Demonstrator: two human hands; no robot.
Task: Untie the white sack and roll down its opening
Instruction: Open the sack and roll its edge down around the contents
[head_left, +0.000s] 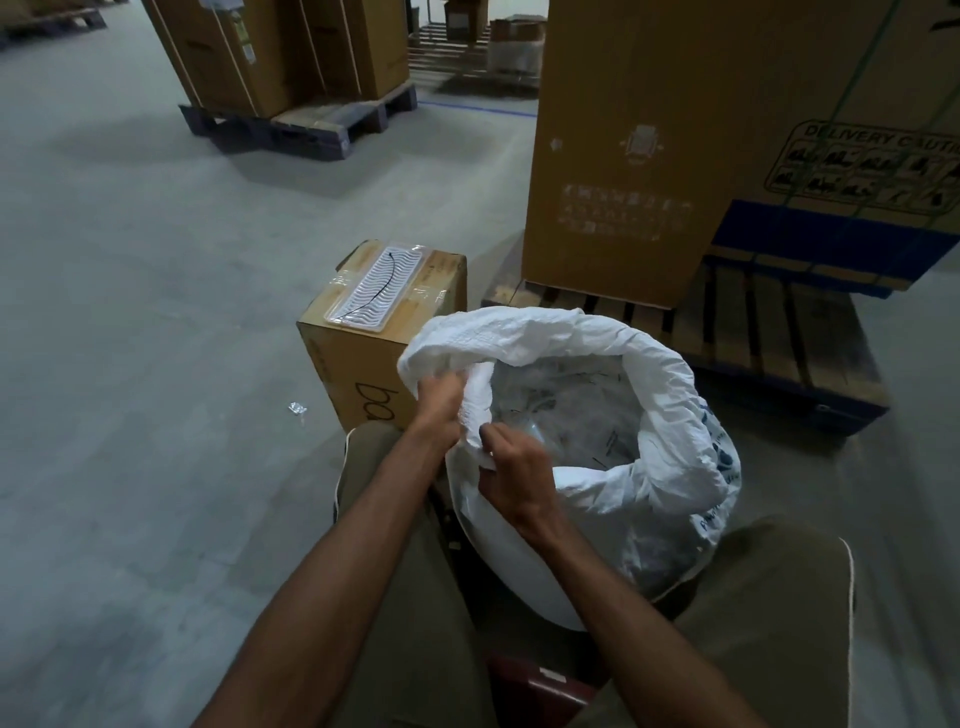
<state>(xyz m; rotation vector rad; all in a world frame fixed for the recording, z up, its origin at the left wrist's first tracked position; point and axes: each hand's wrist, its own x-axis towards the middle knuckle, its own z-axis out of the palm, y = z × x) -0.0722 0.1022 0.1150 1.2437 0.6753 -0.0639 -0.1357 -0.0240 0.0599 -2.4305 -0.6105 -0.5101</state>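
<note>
open floor (130, 364) left of box (358, 358)

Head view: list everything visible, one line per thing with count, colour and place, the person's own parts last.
white sack: one, white, between the knees, mouth open, rim rolled outward
small carton: one, brown, on the floor beyond the sack
plastic tray: one, clear-white, on the small carton, a black strand across it
tall cartons: several, brown, on pallets, right and far left
pallets: at least two, wooden right, dark far left
scrap: one, pale, on the grey floor left
left hand: one, grips the sack's near rim
right hand: one, grips the rim beside it
</note>
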